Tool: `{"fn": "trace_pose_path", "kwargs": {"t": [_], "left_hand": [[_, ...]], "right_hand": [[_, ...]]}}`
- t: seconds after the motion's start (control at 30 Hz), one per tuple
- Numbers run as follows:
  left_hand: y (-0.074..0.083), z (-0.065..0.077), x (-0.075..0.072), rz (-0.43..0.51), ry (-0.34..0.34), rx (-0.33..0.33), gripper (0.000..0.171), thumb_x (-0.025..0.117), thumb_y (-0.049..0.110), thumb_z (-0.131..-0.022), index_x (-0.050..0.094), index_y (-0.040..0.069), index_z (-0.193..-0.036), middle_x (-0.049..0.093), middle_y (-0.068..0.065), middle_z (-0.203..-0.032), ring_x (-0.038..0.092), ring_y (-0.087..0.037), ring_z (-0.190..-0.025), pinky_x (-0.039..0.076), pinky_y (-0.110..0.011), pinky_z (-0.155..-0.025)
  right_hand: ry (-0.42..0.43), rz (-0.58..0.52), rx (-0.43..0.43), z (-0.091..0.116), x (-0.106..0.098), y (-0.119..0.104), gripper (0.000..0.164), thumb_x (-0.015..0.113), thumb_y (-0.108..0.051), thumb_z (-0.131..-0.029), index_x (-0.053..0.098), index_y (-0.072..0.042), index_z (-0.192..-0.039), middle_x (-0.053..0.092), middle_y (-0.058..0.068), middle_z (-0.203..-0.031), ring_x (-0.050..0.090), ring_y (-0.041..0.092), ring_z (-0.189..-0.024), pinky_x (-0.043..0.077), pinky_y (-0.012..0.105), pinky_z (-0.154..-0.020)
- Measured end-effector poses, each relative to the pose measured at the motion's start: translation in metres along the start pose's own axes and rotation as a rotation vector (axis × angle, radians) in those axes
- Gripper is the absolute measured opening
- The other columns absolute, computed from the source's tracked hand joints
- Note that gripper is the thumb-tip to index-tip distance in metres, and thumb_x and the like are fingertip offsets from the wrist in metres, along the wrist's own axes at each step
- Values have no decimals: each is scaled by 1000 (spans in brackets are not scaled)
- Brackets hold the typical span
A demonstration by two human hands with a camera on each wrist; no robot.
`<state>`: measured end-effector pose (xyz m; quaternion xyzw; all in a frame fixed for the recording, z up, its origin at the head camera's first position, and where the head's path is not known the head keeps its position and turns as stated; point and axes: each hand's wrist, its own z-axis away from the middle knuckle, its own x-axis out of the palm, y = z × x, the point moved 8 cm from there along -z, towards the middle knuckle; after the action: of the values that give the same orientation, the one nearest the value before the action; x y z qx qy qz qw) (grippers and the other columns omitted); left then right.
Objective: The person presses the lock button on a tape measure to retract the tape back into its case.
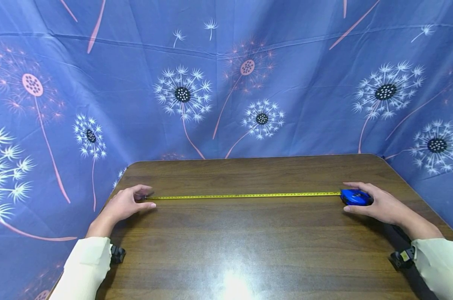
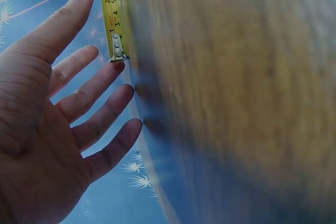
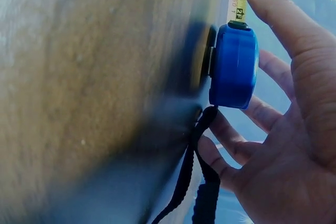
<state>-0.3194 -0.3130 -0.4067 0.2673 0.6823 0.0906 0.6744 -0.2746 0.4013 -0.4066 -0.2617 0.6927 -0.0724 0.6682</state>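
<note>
A tape measure lies across the table, its yellow blade point(image 1: 245, 196) drawn out in a straight line. At the right end sits its blue case point(image 1: 354, 197), with a black wrist strap point(image 3: 206, 166) hanging from it in the right wrist view. My right hand point(image 1: 387, 205) spreads around the case, thumb on the near side and fingers on the far side, with a gap before the palm. The metal end hook point(image 2: 117, 48) is at the left end. Beside it my left hand point(image 1: 124, 203) has its fingers spread, one fingertip right at the hook.
The brown wooden table point(image 1: 226, 237) has rounded far corners. Blue cloth point(image 1: 136, 83) with a dandelion print hangs behind it and on both sides. Each wrist wears a black camera mount, such as the one on the left point(image 1: 117, 254).
</note>
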Motion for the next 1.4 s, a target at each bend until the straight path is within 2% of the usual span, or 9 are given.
{"fn": "trace_pose_path", "kwargs": {"t": [0.33,0.57,0.97,1.1,1.23,1.4], "left_hand": [[-4,-3,1,48,-9,-2,58,85,34,-87,65,6,-133,71,-16,-121,69,-38,-107,52,-56,-91],[-4,-4,0,51,-10,14,51,85,24,-88,66,4,-131,72,-16,-117,70,-37,-103,52,-55,-90],[-1,-4,1,46,-4,43,43,84,11,-86,68,2,-126,74,-12,-108,71,-33,-99,53,-53,-88],[-1,-4,2,39,-8,55,41,83,10,-87,69,2,-124,74,-11,-107,71,-32,-98,53,-53,-87],[-1,-3,2,36,-11,53,39,82,8,-87,69,2,-123,74,-9,-105,71,-32,-98,53,-53,-88],[0,-3,1,45,-8,64,34,80,4,-88,70,2,-121,74,-7,-101,71,-31,-94,54,-53,-87]], "right_hand": [[11,-8,1,0,0,3,78,86,-36,-86,49,-7,-149,51,33,-138,50,55,-120,43,66,-85],[18,3,-44,-1,0,2,74,86,-29,-86,50,-5,-146,52,34,-137,50,56,-119,43,67,-85],[57,30,-96,0,-3,-1,64,85,-21,-87,56,-5,-141,58,30,-132,55,50,-115,44,49,-81],[58,32,-98,0,-3,-1,63,85,-21,-87,55,-5,-141,58,30,-132,56,51,-115,45,53,-81],[48,23,-88,0,-2,0,64,84,-21,-88,54,-5,-142,56,32,-133,54,54,-115,45,63,-82],[59,23,-96,0,-2,0,62,84,-20,-88,55,-5,-141,57,32,-133,55,54,-115,45,60,-81]]}}
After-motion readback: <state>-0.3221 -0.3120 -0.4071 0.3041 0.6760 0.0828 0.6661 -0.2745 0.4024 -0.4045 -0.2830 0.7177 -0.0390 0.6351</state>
